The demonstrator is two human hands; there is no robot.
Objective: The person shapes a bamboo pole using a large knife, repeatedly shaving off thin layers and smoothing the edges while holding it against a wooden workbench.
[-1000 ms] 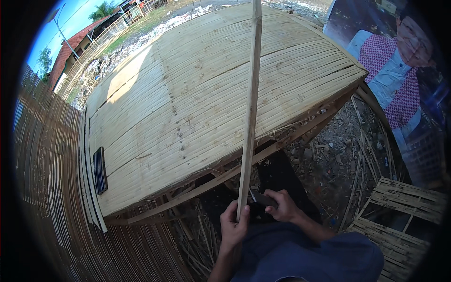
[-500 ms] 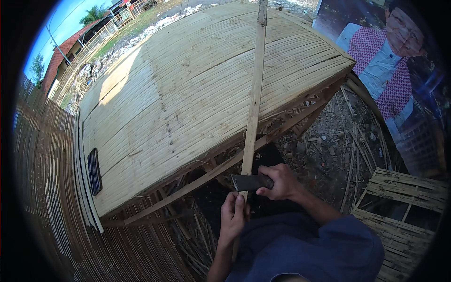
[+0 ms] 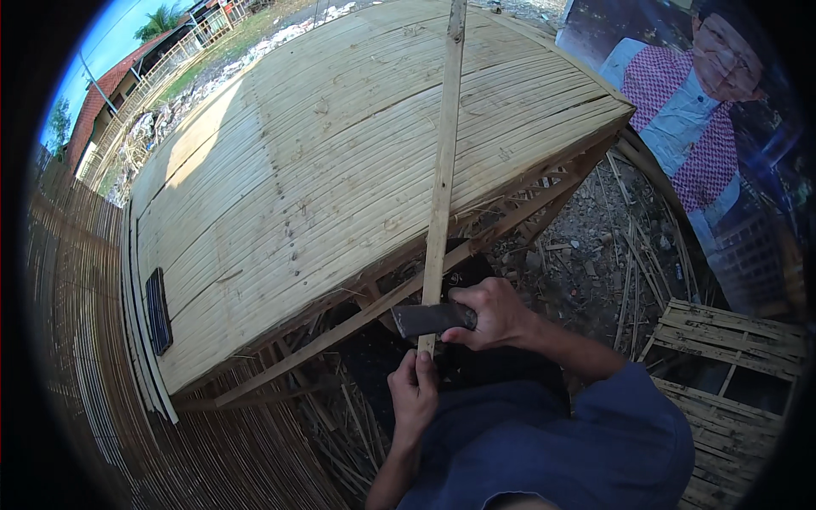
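A long, pale bamboo strip (image 3: 442,187) runs from my lap up across the slatted table top. Its near end is pinched in my left hand (image 3: 413,393), thumb uppermost. My right hand (image 3: 495,314) is wrapped around the handle of a short, broad knife (image 3: 429,320). The dark blade lies crosswise over the strip, a little beyond my left fingertips. Whether its edge is biting into the bamboo cannot be made out.
The bamboo-slat table (image 3: 340,153) fills the area ahead, with a dark phone-like object (image 3: 158,311) at its left edge. A slatted bamboo panel (image 3: 697,425) lies at the lower right, below a large printed banner (image 3: 680,127). Bamboo scraps litter the ground.
The knife has slid slightly away from my left hand along the strip. My left hand keeps its pinch. The whole view has shifted a little.
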